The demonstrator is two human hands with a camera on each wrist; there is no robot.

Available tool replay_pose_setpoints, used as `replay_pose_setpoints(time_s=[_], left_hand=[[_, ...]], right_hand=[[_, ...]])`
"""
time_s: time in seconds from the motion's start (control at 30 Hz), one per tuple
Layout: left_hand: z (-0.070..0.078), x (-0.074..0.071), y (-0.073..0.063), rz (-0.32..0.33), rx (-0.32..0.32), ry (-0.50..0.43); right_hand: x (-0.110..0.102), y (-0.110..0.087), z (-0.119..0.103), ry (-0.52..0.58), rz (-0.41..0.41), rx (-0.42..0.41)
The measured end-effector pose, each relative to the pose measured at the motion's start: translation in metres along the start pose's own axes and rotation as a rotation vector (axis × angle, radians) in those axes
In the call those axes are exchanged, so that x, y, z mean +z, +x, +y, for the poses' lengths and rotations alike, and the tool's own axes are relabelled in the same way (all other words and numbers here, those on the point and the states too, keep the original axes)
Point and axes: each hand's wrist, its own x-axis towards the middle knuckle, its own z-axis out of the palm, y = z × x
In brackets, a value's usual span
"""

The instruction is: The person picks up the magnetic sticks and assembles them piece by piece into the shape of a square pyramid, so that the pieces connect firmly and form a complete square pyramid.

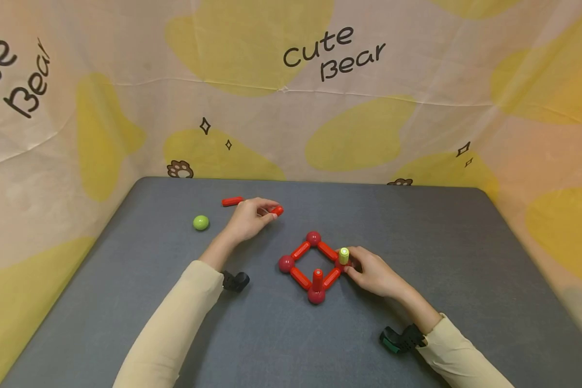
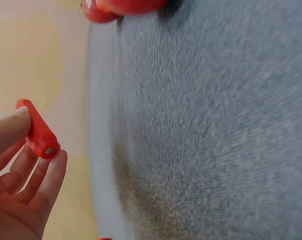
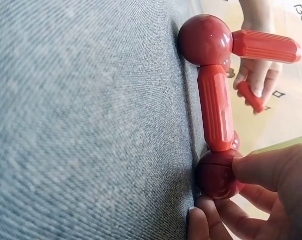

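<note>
My left hand (image 1: 253, 218) pinches a red magnetic rod (image 2: 41, 132) between thumb and fingers, raised over the far side of the table. A diamond of red rods and red balls lies in front of my right hand (image 1: 374, 274). Thumb and fingers of that hand grip the diamond's right corner ball (image 3: 218, 177). On this ball a light green rod (image 1: 344, 255) stands upright. Another red rod (image 1: 317, 280) rises from the near corner ball (image 1: 316, 297). The far ball (image 1: 313, 238) and left ball (image 1: 286, 263) carry no upright rod.
Behind my left wrist, a loose red rod (image 1: 231, 201) lies near the grey table's (image 1: 441, 226) far edge. A green ball (image 1: 201, 222) sits left of that hand. Printed cloth (image 1: 252, 64) hangs along the back and sides.
</note>
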Motion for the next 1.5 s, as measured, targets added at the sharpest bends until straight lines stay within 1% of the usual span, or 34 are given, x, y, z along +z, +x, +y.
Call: replay_pose_setpoints(time_s=[0.23,0.33,0.43,0.57,0.83,0.97,1.2,1.5], left_hand=[[0.015,0.000,-0.016,-0.037,0.081,-0.020],[0.018,0.001,-0.024,-0.047,0.117,-0.036],[0.021,0.004,-0.030,-0.049,0.140,-0.057],[0.025,0.006,-0.037,-0.059,0.133,-0.093],[0.030,0.012,-0.049,-0.109,0.095,-0.198],[0.030,0.016,-0.054,-0.125,0.087,-0.210],[0.030,0.019,-0.060,-0.144,0.094,-0.230],[0.023,0.025,-0.065,-0.178,0.104,-0.283]], right_hand=[[0.001,-0.001,-0.001,-0.001,0.006,0.002],[0.001,-0.001,-0.001,0.000,0.009,-0.001],[0.001,-0.002,-0.001,-0.002,0.014,0.002],[0.002,-0.002,-0.001,-0.003,0.017,0.006],[0.002,-0.002,-0.001,-0.016,0.014,0.010],[0.001,-0.001,-0.001,-0.011,0.011,0.014],[0.002,-0.001,-0.001,-0.009,0.014,0.018],[0.003,-0.001,0.000,-0.013,0.021,0.019]])
